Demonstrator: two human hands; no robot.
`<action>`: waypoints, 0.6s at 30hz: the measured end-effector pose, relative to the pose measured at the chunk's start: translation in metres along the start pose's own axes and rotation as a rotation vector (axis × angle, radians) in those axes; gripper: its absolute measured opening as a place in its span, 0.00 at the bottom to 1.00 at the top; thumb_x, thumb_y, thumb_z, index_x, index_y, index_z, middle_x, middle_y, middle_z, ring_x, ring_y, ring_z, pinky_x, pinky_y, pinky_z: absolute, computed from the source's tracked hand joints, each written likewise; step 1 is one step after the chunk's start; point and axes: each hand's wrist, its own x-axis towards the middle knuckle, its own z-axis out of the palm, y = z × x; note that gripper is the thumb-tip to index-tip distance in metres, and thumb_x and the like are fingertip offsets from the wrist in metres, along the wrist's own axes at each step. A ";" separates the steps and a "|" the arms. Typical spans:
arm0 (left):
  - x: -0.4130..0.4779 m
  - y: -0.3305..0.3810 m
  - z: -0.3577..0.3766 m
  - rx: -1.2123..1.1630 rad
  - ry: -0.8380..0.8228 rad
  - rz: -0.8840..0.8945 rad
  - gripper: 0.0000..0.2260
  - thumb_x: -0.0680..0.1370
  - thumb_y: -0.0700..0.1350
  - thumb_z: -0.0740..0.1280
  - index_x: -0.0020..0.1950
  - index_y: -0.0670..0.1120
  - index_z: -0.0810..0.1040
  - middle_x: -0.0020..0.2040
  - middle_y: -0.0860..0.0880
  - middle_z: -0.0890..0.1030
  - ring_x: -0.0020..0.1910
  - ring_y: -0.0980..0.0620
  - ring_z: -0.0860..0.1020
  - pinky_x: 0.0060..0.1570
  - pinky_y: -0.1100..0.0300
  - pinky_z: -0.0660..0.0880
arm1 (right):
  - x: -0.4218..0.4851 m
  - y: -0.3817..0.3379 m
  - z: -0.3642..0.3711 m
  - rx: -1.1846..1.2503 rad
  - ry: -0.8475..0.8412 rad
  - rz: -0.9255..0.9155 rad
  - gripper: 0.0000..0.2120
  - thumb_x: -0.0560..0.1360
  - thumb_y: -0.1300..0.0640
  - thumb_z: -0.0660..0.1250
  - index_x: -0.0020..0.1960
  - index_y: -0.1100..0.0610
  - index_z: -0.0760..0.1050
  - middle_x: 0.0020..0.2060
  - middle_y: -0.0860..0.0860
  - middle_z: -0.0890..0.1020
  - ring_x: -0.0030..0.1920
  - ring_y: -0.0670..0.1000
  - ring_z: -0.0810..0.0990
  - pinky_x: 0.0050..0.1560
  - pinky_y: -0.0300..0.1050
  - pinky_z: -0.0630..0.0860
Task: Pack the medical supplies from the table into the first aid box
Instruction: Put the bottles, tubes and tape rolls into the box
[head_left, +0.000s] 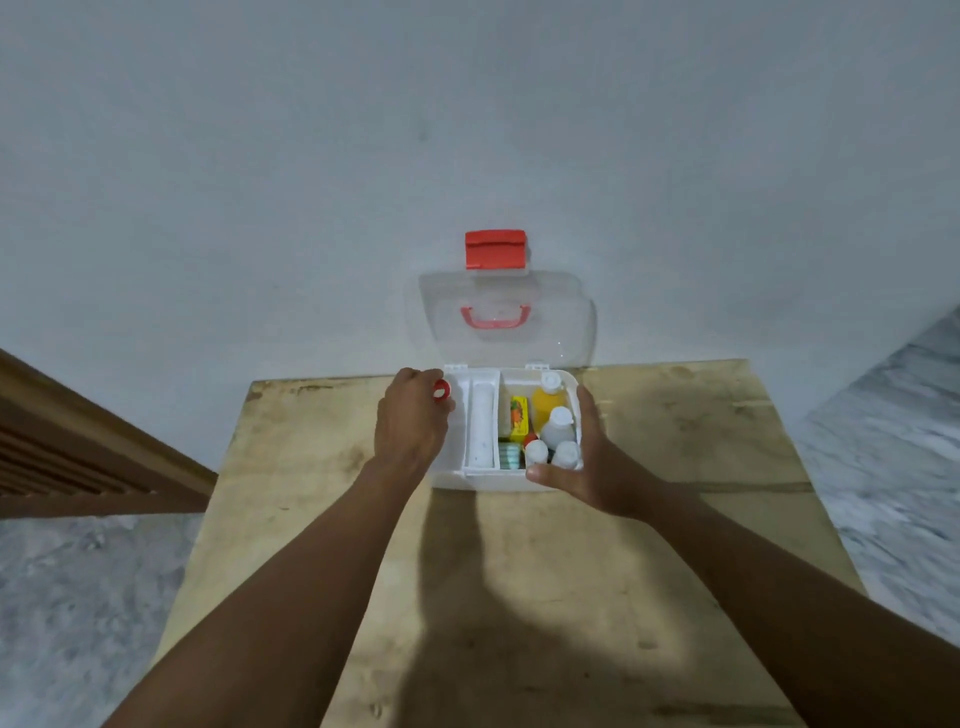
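Glossy white plastic first aid box (470, 479), clear rounded lid (566, 332).

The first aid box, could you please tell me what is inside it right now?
The first aid box holds an orange bottle, white bottles, a yellow packet and a green-striped item. The left hand covers its left compartment.

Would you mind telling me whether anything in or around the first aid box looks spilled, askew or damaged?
Nothing stands out. The first aid box sits open on the table, lid upright, bottles standing. The left hand holds a small red ring-shaped item; the right hand steadies the box.
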 end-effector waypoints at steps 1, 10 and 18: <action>0.002 -0.002 0.000 0.039 -0.012 0.024 0.03 0.76 0.41 0.67 0.44 0.45 0.80 0.44 0.47 0.78 0.45 0.44 0.77 0.38 0.59 0.66 | 0.000 0.001 0.001 0.009 -0.006 0.007 0.60 0.67 0.43 0.77 0.76 0.44 0.30 0.72 0.37 0.52 0.72 0.45 0.61 0.70 0.44 0.61; 0.014 -0.016 0.000 -0.026 -0.162 0.090 0.11 0.72 0.50 0.73 0.52 0.49 0.82 0.47 0.48 0.79 0.50 0.45 0.78 0.42 0.59 0.70 | 0.000 -0.004 0.003 0.033 -0.007 0.061 0.59 0.67 0.42 0.77 0.75 0.37 0.32 0.76 0.41 0.52 0.74 0.45 0.59 0.73 0.49 0.62; -0.014 -0.019 -0.018 -0.199 -0.196 0.052 0.34 0.66 0.53 0.70 0.71 0.50 0.66 0.61 0.47 0.65 0.59 0.52 0.62 0.57 0.59 0.69 | 0.002 -0.004 0.004 0.036 -0.030 0.055 0.59 0.66 0.40 0.77 0.74 0.36 0.30 0.77 0.41 0.48 0.75 0.47 0.57 0.74 0.51 0.61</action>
